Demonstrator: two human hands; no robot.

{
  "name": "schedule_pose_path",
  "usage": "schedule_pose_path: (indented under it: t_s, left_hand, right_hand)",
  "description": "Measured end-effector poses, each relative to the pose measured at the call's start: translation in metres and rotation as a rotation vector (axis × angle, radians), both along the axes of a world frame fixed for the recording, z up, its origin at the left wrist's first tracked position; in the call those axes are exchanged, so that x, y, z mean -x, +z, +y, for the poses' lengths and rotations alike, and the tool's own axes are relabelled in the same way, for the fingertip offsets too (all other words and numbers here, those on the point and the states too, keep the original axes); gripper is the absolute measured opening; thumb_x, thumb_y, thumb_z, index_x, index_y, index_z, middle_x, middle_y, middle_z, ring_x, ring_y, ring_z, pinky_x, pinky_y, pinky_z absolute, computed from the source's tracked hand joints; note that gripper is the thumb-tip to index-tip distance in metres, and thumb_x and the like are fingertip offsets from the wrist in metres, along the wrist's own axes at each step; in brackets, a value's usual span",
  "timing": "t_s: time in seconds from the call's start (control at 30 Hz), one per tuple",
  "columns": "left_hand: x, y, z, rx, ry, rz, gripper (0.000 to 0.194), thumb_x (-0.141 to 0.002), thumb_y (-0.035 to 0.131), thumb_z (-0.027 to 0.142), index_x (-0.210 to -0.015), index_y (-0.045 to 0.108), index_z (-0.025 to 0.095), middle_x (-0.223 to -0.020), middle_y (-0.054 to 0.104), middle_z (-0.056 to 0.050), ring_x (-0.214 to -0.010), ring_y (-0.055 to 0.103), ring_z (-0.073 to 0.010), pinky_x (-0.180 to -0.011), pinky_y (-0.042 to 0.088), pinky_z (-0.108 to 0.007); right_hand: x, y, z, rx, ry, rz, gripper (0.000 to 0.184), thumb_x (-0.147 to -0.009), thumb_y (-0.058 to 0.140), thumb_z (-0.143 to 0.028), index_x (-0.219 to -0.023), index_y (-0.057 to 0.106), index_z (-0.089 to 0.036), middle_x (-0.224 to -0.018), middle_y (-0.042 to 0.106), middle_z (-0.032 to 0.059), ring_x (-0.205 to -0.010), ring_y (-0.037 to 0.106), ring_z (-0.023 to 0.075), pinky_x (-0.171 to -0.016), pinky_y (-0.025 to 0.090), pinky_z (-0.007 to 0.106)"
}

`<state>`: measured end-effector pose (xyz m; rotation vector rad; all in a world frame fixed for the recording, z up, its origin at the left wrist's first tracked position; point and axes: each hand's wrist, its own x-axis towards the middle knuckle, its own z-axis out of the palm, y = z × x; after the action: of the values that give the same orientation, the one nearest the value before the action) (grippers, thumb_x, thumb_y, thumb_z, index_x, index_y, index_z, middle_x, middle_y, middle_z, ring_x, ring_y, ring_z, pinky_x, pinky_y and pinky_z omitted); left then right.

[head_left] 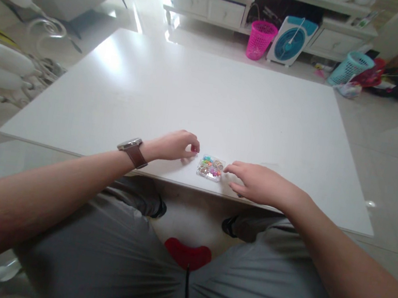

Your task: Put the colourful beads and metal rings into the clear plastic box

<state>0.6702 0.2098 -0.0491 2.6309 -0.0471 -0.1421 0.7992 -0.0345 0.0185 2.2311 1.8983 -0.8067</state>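
A small clear plastic box (211, 167) of coloured beads lies near the front edge of the white table (206, 91). My left hand (175, 145), with a brown-strapped watch on its wrist, rests just left of the box with fingers curled in a pinch; what they hold is too small to make out. My right hand (256, 183) lies flat on the table at the box's right side, fingers stretched toward it and touching its edge.
A pink basket (260, 40), a teal and white fan (290, 40) and a teal basket (349, 67) stand on the floor beyond the table. White drawers (217, 8) line the back. White chair parts (1, 59) are at left. A red stool (188, 255) shows between my knees.
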Motion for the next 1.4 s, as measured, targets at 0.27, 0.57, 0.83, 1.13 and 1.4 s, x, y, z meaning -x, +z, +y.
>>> schedule_pose_path:
  t_s: [0.27,0.57,0.83,1.13,1.4]
  left_hand:
    - [-0.001,0.013,-0.040,0.046,-0.223,-0.068,0.014,-0.090,0.059,0.026,-0.090,0.071,0.019,-0.087,0.070,-0.004,-0.070,0.059,-0.0121,-0.067,0.041,-0.024]
    - [-0.009,0.014,-0.050,0.051,-0.261,-0.068,0.016,-0.091,0.060,0.031,-0.097,0.072,0.022,-0.093,0.071,-0.004,-0.077,0.062,-0.0138,-0.068,0.040,-0.026]
    - [-0.009,0.019,-0.020,0.042,-0.211,-0.050,0.016,-0.086,0.064,0.031,-0.092,0.073,0.019,-0.084,0.071,-0.003,-0.069,0.060,-0.0117,-0.069,0.042,-0.025]
    - [-0.001,0.006,0.004,-0.028,-0.074,0.084,0.016,-0.080,0.064,0.025,-0.091,0.073,0.020,-0.083,0.072,-0.002,-0.069,0.061,-0.0128,-0.069,0.043,-0.025]
    - [0.001,0.005,0.005,-0.044,-0.051,0.183,0.021,-0.070,0.073,0.023,-0.092,0.073,0.020,-0.087,0.073,-0.001,-0.074,0.061,-0.0136,-0.071,0.043,-0.024]
  right_hand:
    - [0.004,0.002,0.001,-0.013,0.008,0.038,0.034,-0.095,0.049,-0.029,-0.126,0.061,-0.020,-0.115,0.069,0.0093,-0.098,0.066,0.0232,-0.078,0.045,0.030]
    - [0.009,-0.003,0.003,0.001,0.029,0.034,0.033,-0.092,0.049,-0.026,-0.122,0.062,-0.019,-0.116,0.069,0.0104,-0.099,0.066,0.0243,-0.079,0.045,0.031]
    - [0.014,-0.005,0.002,0.026,0.034,0.031,0.042,-0.092,0.050,-0.027,-0.133,0.057,-0.021,-0.116,0.069,0.0100,-0.098,0.066,0.0246,-0.077,0.045,0.031]
    - [0.021,-0.017,0.007,0.040,0.059,0.003,0.055,-0.090,0.051,-0.026,-0.145,0.048,-0.023,-0.133,0.062,0.0113,-0.105,0.066,0.0268,-0.079,0.048,0.034]
    - [0.019,-0.026,0.008,0.047,0.071,-0.027,0.056,-0.089,0.051,-0.027,-0.144,0.049,-0.023,-0.130,0.064,0.0111,-0.097,0.068,0.0265,-0.074,0.048,0.033]
